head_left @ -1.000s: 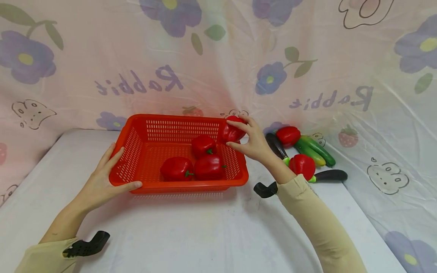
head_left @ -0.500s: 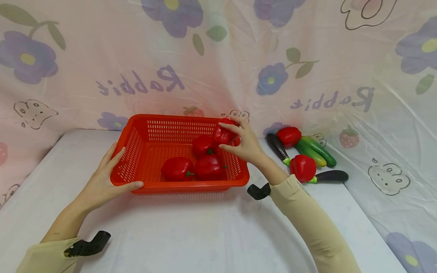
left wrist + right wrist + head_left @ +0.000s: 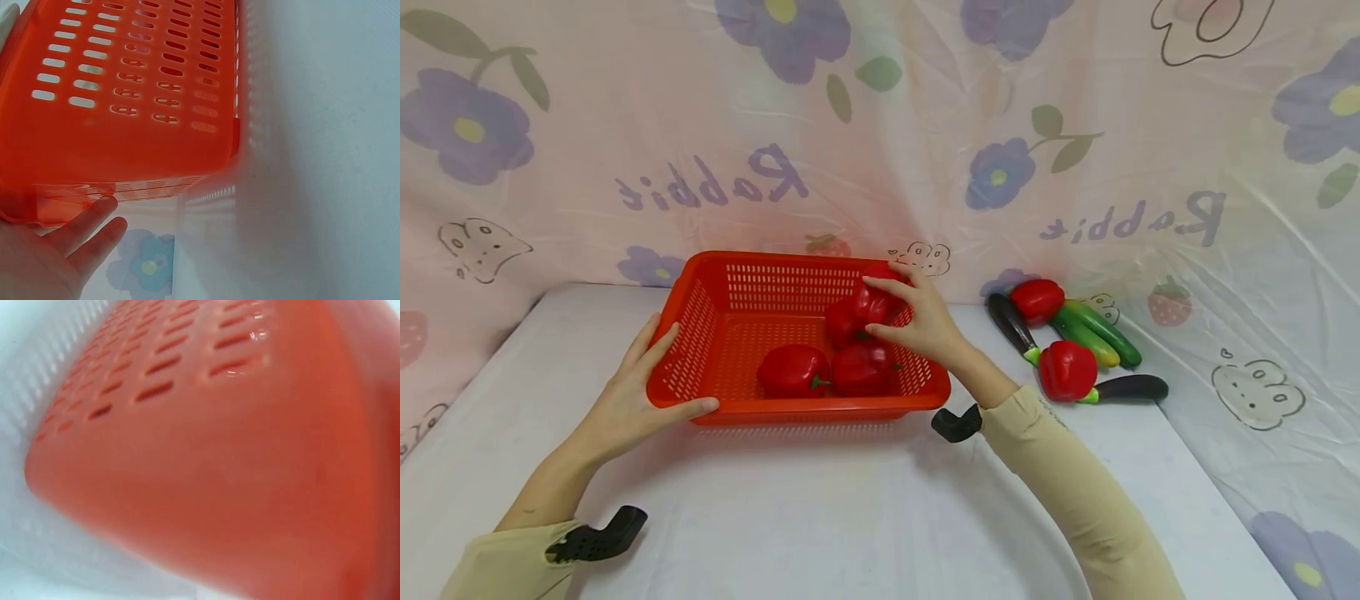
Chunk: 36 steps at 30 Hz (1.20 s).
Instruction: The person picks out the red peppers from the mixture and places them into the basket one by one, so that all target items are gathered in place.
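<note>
My left hand (image 3: 628, 400) holds the left end of a red plastic basket (image 3: 805, 407), thumb along the front rim and fingers against the left side. In the left wrist view its fingers (image 3: 94, 219) lie along the slotted outer wall. Over the basket's right part, my right hand (image 3: 928, 325) grips a red bell pepper (image 3: 874, 305) between thumb and fingers. Below it lie three more peppers: one at the back (image 3: 839, 321), a darker one (image 3: 861, 370) in front, and one (image 3: 792, 372) to the left. The right wrist view shows only the basket's outside (image 3: 250, 475), blurred.
Right of the basket, on the white table (image 3: 820, 517), lie two red bell peppers (image 3: 1067, 371), two eggplants (image 3: 1129, 387), a green cucumber (image 3: 1108, 333) and a yellow-green one (image 3: 1084, 337). A patterned curtain (image 3: 880, 167) hangs behind.
My right hand has moved left with the bell pepper, from the basket's right rim to over the peppers inside. The left hand has stayed at the basket's left end.
</note>
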Available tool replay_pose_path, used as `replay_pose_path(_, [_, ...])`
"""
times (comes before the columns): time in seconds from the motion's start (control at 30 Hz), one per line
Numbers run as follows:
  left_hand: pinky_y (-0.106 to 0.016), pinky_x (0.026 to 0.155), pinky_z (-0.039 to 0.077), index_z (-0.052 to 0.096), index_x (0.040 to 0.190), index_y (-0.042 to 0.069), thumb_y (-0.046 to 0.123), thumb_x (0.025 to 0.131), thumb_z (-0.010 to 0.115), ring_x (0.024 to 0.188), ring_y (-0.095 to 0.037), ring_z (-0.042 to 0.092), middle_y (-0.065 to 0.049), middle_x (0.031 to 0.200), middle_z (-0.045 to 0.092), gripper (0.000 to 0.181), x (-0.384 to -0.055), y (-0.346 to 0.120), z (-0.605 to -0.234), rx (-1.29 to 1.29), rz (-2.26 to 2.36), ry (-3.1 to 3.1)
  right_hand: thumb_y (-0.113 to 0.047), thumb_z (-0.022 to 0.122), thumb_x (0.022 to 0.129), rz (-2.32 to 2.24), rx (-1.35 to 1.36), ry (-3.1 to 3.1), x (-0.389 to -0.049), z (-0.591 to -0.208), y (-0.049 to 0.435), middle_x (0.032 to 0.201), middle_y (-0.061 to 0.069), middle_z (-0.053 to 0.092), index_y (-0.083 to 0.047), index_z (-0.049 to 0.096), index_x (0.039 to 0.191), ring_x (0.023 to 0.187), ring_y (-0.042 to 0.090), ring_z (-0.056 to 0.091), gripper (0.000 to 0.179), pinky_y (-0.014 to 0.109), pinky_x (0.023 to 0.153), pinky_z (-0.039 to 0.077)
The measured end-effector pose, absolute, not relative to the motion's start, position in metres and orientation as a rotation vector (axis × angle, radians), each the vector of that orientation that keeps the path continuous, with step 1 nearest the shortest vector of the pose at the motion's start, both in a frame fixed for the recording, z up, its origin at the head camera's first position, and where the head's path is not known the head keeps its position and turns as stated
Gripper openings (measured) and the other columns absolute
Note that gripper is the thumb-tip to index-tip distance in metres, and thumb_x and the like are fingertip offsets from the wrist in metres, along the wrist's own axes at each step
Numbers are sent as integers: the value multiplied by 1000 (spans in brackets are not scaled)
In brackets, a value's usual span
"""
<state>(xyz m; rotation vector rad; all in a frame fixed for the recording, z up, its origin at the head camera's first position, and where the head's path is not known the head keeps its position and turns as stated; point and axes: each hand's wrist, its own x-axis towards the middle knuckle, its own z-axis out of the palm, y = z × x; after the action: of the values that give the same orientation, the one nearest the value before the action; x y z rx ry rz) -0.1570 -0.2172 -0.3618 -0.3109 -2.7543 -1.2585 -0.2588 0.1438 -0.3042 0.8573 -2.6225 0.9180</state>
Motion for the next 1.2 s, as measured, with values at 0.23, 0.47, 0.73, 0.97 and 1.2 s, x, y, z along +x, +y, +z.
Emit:
replay_pose_path(0.23, [-80,92,26,11,155,11,38,75,80,143,-49,7,-2,162,-11,109,-157,-217,-361,-303,-1259,-2765,-19,79,78,915,890,-2625,-259,-309,136,145,19,38,-16,60,131,135,33,35,57,56,107,36])
replay_pose_path(0.47, [-79,90,28,10,155,12,38,75,80,142,-50,8,-3,162,-11,109,-158,-218,-360,-300,-1247,-2770,-22,79,79,918,903,-2666,-257,-311,128,147,18,36,-18,59,133,137,32,33,57,55,106,39])
replay_pose_path(0.73, [-79,91,26,11,155,11,37,75,81,143,-49,7,-3,162,-10,109,-157,-217,-361,-302,-1265,-2757,-20,79,79,887,934,-2684,-255,-315,122,147,19,36,-17,59,133,137,32,32,58,53,106,40])
replay_pose_path(0.97, [-80,91,26,10,155,12,37,75,81,143,-48,6,-2,162,-11,109,-157,-216,-362,-305,-1272,-2755,-20,80,78,872,989,-2660,-253,-318,115,147,18,38,-16,59,132,137,31,33,57,52,108,38])
replay_pose_path(1.2, [-80,91,24,9,155,13,37,75,80,144,-49,4,-3,162,-12,109,-157,-216,-362,-308,-1274,-2759,-21,80,78,844,999,-2666,-252,-319,108,148,18,37,-17,60,131,138,31,32,57,52,108,37])
